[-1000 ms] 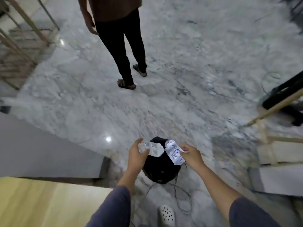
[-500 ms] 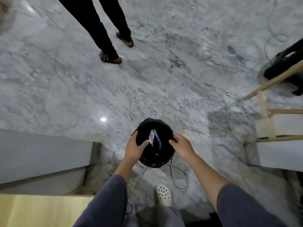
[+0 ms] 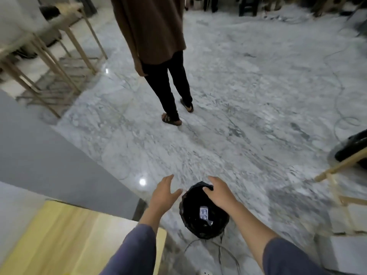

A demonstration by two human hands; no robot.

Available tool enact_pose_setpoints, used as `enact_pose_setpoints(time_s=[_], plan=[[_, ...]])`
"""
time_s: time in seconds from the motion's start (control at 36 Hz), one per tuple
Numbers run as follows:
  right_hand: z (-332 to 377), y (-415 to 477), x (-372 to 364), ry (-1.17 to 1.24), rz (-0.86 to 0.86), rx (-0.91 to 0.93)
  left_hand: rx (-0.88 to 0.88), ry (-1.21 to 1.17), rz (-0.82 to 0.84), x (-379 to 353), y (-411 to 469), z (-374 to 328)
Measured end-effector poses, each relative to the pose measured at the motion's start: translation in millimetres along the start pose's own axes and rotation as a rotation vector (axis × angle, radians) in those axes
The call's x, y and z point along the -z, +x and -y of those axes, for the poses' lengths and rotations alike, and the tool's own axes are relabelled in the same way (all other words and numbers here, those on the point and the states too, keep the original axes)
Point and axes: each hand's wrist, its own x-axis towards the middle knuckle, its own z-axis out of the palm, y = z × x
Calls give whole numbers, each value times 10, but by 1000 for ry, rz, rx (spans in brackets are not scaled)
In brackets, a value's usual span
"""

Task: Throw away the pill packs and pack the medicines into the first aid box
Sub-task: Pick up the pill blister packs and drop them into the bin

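A black bin [image 3: 191, 225] lined with a black bag stands on the marble floor below me. Silvery pill packs [image 3: 204, 212] lie inside it at the bottom. My left hand [image 3: 163, 193] hovers just left of the bin's rim, fingers spread and empty. Over the bin's far right rim my right hand [image 3: 219, 193] is open too, holding nothing. No first aid box or other medicines show in this view.
A person in a brown top and black trousers [image 3: 168, 84] stands ahead on the floor. A yellow wooden tabletop [image 3: 59, 239] is at lower left, wooden frames [image 3: 49, 62] at upper left, a wooden rack [image 3: 337, 187] at right. Cables [image 3: 220, 253] trail beside the bin.
Both hands held pill packs over the bin, then let them drop in. The packs now lie inside and both hands are open and lifted. My view has tilted upward.
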Motion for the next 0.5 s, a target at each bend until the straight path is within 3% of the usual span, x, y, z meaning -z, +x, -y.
enact_pose_setpoints(time_s=[0.28,0.5], plan=[[1218,-805,-654,-238,76,301,45,132,-301,936,-1336,875],[1988,-1571,-1800,-370,169,546,259,124,-457,1310,-2898,1943]])
